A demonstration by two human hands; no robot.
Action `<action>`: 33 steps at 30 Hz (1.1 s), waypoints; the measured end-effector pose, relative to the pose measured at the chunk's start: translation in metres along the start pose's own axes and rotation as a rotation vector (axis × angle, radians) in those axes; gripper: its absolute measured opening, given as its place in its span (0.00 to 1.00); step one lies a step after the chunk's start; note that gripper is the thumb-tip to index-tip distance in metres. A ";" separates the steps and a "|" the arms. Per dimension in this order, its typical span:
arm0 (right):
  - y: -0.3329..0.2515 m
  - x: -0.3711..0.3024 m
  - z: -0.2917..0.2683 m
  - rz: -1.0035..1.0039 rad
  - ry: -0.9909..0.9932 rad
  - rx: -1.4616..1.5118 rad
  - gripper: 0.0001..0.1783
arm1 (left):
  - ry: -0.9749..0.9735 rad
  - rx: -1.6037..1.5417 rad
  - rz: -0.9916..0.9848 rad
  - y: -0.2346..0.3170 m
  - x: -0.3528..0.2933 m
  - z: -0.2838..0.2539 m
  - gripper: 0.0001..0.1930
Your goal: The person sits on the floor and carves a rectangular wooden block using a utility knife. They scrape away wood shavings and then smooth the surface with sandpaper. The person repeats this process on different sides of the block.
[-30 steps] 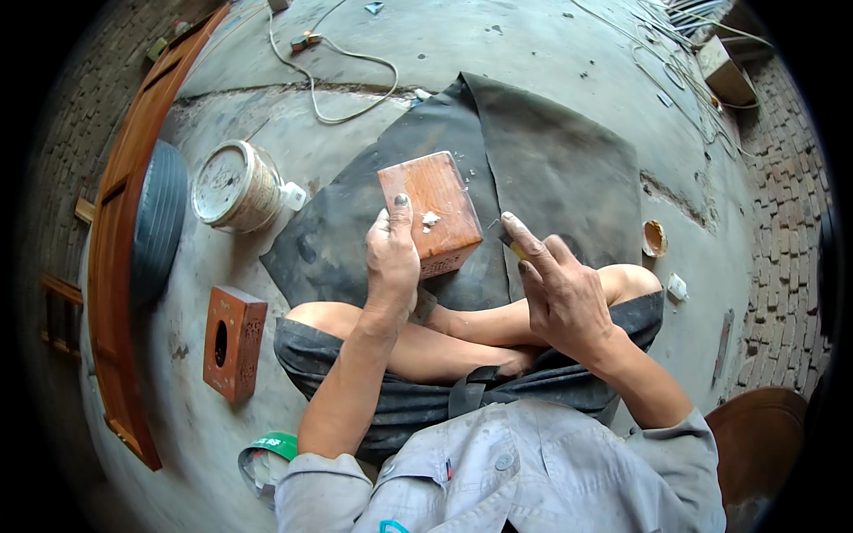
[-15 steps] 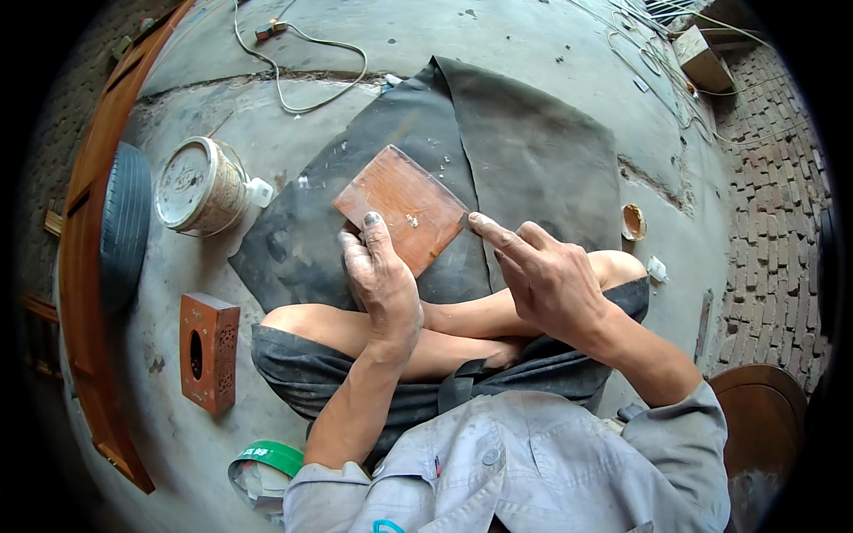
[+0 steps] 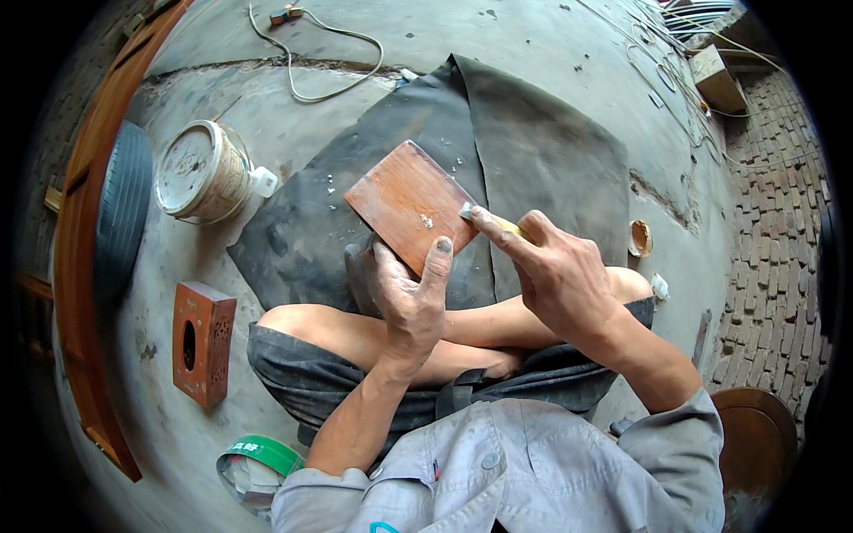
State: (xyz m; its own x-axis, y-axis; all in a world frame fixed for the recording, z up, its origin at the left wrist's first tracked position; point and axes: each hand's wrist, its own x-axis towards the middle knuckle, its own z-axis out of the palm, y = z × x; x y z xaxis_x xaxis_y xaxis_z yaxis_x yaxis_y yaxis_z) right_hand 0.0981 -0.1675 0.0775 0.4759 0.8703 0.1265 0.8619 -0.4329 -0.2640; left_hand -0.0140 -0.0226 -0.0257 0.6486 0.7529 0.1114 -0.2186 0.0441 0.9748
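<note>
My left hand grips the lower corner of a reddish-brown, square wooden piece, thumb along its near edge. Only its flat top face shows clearly, so I cannot tell how deep it is. A small pale clump of scrapings lies on that face. In my right hand is a small scraper with a yellowish handle, mostly covered by my fingers. My index finger stretches along it, and its grey tip meets the wood's right edge. Beneath lies a dark rubbery sheet with white crumbs.
To the left are a carved wooden tissue box, a lidded bucket, a tyre and a long wooden frame. A green-rimmed container stands lower left. At right are a small round cup and cables.
The wooden piece has shifted slightly right, with my left hand lower on its corner. My right hand has turned a little, so the scraper's yellowish handle and grey tip now show.
</note>
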 end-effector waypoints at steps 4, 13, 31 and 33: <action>0.000 0.008 0.001 -0.033 -0.014 -0.023 0.40 | -0.070 -0.033 -0.036 0.018 0.000 0.001 0.24; 0.009 -0.002 -0.010 -0.064 -0.121 0.031 0.41 | -0.277 -0.127 -0.330 0.023 0.015 -0.011 0.20; -0.003 0.030 -0.007 -0.159 -0.124 -0.027 0.40 | -0.208 -0.191 -0.357 0.021 0.011 -0.014 0.20; -0.003 0.021 -0.012 -0.136 -0.143 -0.038 0.40 | -0.216 -0.084 -0.345 0.025 0.012 -0.014 0.21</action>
State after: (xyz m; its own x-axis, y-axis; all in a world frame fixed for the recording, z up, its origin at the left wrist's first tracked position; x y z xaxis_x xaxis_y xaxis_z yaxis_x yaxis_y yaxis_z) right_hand 0.1075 -0.1507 0.0925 0.3269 0.9448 0.0209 0.9240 -0.3149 -0.2170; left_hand -0.0217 -0.0029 -0.0029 0.8303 0.5300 -0.1724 -0.0144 0.3296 0.9440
